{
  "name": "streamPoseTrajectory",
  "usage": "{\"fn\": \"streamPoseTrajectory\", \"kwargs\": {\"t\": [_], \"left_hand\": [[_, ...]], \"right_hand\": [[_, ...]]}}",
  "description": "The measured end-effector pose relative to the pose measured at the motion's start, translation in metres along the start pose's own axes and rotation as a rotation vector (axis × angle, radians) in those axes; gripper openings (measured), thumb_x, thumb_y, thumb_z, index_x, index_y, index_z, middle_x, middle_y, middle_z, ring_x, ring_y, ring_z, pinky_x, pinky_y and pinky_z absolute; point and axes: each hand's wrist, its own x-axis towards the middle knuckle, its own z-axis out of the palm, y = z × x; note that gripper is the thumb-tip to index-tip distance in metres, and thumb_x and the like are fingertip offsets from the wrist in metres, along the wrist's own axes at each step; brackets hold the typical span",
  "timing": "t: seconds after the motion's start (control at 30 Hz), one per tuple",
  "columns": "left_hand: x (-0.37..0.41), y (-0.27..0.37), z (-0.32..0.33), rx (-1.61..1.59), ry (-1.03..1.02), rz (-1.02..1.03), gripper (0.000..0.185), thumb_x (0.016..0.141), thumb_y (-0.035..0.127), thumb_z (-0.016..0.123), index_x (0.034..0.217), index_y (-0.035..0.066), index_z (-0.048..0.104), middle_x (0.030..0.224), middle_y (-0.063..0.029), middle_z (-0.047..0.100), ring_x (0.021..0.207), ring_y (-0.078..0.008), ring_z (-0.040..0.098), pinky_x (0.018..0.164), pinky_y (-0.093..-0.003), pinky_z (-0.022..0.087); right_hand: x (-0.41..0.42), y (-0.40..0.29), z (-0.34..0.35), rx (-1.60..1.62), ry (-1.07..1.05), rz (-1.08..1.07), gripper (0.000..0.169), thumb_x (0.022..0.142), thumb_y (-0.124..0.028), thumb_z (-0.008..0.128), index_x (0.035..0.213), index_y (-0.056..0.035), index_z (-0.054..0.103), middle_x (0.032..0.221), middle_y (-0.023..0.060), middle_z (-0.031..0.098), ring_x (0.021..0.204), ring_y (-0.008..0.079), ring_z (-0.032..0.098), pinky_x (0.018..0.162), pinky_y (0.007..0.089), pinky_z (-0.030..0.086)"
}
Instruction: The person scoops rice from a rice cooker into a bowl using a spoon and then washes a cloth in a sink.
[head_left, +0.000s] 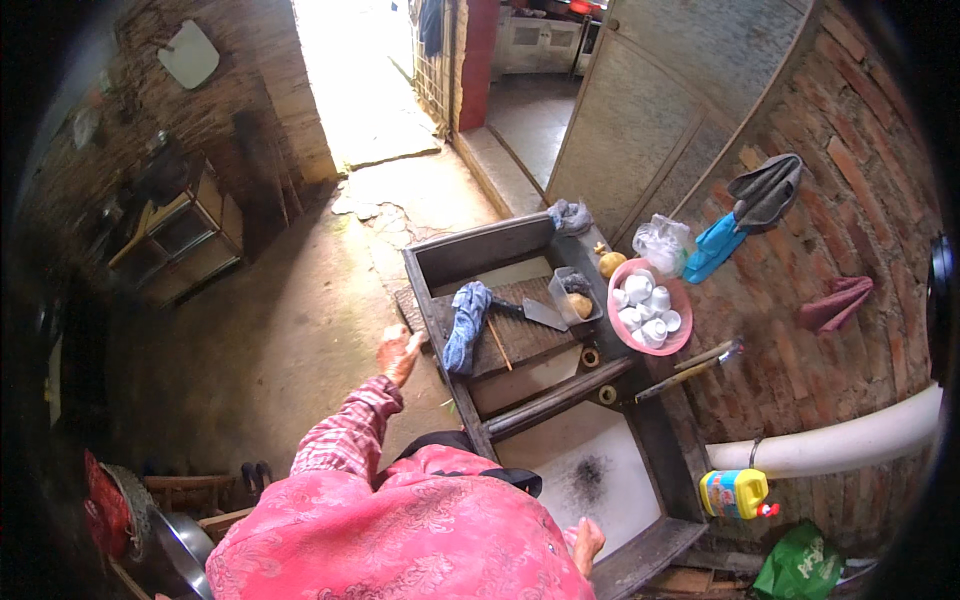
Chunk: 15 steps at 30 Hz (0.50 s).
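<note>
My left hand (399, 354) hangs in the air beside the left edge of the sink, its thumb apart from loosely curled fingers; nothing shows in it. Low in the picture, my right hand (587, 543) is at the near end of the lower basin (555, 457), partly hidden by the pink top. A dark ribbed board (517, 319) lies across the upper basin. On it rest a blue cloth (469, 322), a cleaver (544, 313), a thin stick (499, 346) and a clear plastic tub (579, 306) with a round tan item inside.
Along the right ledge stand a pink bowl (686, 334) of white cups and a yellow bottle (731, 493). A blue and grey glove (716, 244) hangs on the brick wall. A white pipe (840, 442) runs below. A cabinet (187, 232) stands left; a doorway (360, 75) lies ahead.
</note>
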Motion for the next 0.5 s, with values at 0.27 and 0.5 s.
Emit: {"fn": "streamPoseTrajectory", "kwargs": {"t": [0.27, 0.5], "left_hand": [[-0.086, -0.206, -0.087, 0.218, -0.202, -0.434, 0.028, 0.067, 0.030, 0.067, 0.066, 0.003, 0.059, 0.068, -0.0190, 0.060, 0.066, -0.0339, 0.060, 0.060, -0.0419, 0.046], [-0.124, -0.252, -0.107, 0.157, -0.368, -0.920, 0.025, 0.063, 0.024, 0.074, 0.070, 0.002, 0.064, 0.068, -0.0159, 0.064, 0.065, -0.0274, 0.065, 0.060, -0.0372, 0.052]], "right_hand": [[0.030, -0.073, 0.070, -0.171, -0.189, -0.181, 0.042, 0.087, -0.020, 0.057, 0.119, 0.0064, 0.049, 0.078, 0.0183, 0.063, 0.056, 0.0225, 0.063, 0.048, 0.0294, 0.053], [0.021, -0.053, 0.086, -0.165, -0.223, -0.246, 0.037, 0.089, -0.017, 0.054, 0.117, 0.0070, 0.051, 0.077, 0.0179, 0.063, 0.056, 0.0219, 0.063, 0.048, 0.0285, 0.053]]}}
